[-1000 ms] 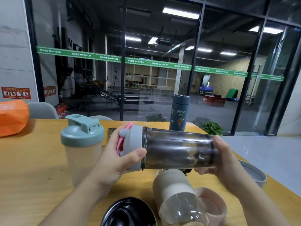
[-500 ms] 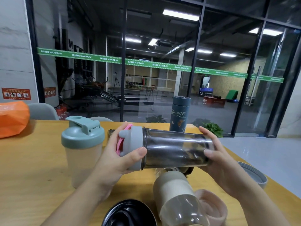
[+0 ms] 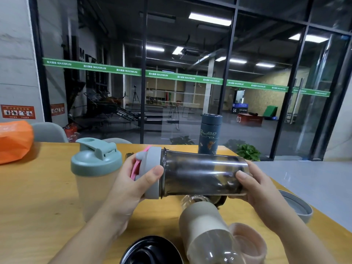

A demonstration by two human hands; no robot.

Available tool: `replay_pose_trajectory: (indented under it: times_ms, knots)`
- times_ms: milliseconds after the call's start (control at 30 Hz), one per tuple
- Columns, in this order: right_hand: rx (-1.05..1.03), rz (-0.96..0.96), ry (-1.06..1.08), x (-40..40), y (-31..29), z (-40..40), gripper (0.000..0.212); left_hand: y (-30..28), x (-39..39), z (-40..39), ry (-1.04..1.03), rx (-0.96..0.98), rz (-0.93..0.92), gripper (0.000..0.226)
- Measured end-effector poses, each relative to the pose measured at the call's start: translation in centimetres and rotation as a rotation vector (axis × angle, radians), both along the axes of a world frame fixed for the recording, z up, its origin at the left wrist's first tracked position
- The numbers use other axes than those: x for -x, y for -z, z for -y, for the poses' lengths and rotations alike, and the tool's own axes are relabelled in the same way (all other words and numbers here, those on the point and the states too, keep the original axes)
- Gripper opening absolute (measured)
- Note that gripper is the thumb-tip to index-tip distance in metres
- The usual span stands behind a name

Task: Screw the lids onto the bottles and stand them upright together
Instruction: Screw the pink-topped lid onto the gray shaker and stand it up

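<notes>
I hold a dark smoky bottle [image 3: 200,176] sideways above the table. My left hand [image 3: 133,185] is closed around its grey lid [image 3: 152,164], which has a pink flap. My right hand [image 3: 255,189] grips the bottle's base end. A beige shaker with a green lid [image 3: 95,168] stands upright at the left. A dark blue flask [image 3: 209,136] stands upright, lid on, at the far edge. Below the held bottle a beige-sleeved clear bottle [image 3: 205,229] lies on its side, lidless.
On the yellow table [image 3: 38,197] lie a black lid [image 3: 150,252] at the near edge, a pink lid [image 3: 249,241] beside the lying bottle, and a grey lid [image 3: 297,206] at the right edge. An orange bag [image 3: 13,140] sits far left.
My right hand has shifted its grip on the bottle's base, from cupping the end to fingers wrapped over the side. The left hand stays on the lid.
</notes>
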State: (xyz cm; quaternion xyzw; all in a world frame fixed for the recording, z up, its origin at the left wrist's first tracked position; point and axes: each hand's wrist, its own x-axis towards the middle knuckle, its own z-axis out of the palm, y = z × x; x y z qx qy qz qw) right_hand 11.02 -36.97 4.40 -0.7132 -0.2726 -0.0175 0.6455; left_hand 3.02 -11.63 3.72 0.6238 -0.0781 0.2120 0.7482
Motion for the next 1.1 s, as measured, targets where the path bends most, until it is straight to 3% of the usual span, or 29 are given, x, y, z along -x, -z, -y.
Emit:
replay_pose_trajectory:
  times_ms: [100, 233, 300, 367, 533, 633, 800, 933, 1100]
  knots:
    - [0.041, 0.000, 0.082, -0.1, 0.1, -0.3, 0.064, 0.1, 0.0, 0.0, 0.009, -0.013, -0.003, 0.100]
    - [0.089, -0.065, 0.173, -0.4, 0.3, -0.5, 0.059, 0.1, 0.0, 0.1, 0.022, -0.018, -0.004, 0.099]
    - [0.113, -0.074, 0.191, -0.6, 0.4, -0.4, 0.067, 0.1, 0.0, 0.2, 0.020, -0.024, -0.007, 0.101]
    - [0.125, -0.059, 0.176, -0.5, 0.4, -0.4, 0.070, 0.1, -0.1, 0.2, 0.013, -0.012, -0.010, 0.102]
    - [-0.014, -0.056, 0.031, 0.2, 0.2, -0.7, 0.049, -0.1, 0.0, 0.3, 0.006, 0.047, 0.007, 0.107]
    - [-0.023, -0.011, -0.071, 0.2, 0.0, -0.3, 0.064, -0.2, 0.0, 0.4, -0.017, 0.109, 0.013, 0.113]
    - [-0.112, 0.006, -0.136, 0.1, 0.0, -0.1, 0.071, 0.0, -0.4, 1.0, 0.013, 0.267, 0.056, 0.113]
    - [-0.195, -0.031, -0.144, -0.2, -0.1, 0.1, 0.080, 0.1, -0.1, 1.3, 0.112, 0.224, 0.017, 0.103]
    - [-0.206, -0.022, -0.147, 0.2, 0.0, -0.3, 0.079, -0.3, 0.1, 0.8, 0.061, 0.159, 0.023, 0.093]
